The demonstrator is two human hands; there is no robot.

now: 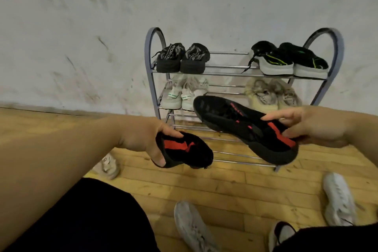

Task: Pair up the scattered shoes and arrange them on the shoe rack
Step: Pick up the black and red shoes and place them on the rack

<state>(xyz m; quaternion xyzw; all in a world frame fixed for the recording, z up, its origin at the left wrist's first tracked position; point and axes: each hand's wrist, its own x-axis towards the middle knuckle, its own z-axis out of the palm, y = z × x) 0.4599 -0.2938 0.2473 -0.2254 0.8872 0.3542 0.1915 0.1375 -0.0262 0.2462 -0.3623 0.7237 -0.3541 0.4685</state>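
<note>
My left hand (149,139) grips a black shoe with a red stripe (188,152) by its heel, low in front of the shoe rack (229,66). My right hand (313,125) holds the matching black and red shoe (241,125) by its heel end, toe pointing left toward the rack's lower shelves. The top shelf carries a black pair (182,58) at the left and a black and grey pair with green lines (286,60) at the right. On the middle shelf sit a white pair (182,93) and a beige pair (270,94).
Loose shoes lie on the wooden floor (235,186): a beige one (107,164) at the left, a white one (192,225) near my knees, another white one (337,198) at the right, and a dark-rimmed one (282,233). A scuffed white wall (81,37) stands behind the rack.
</note>
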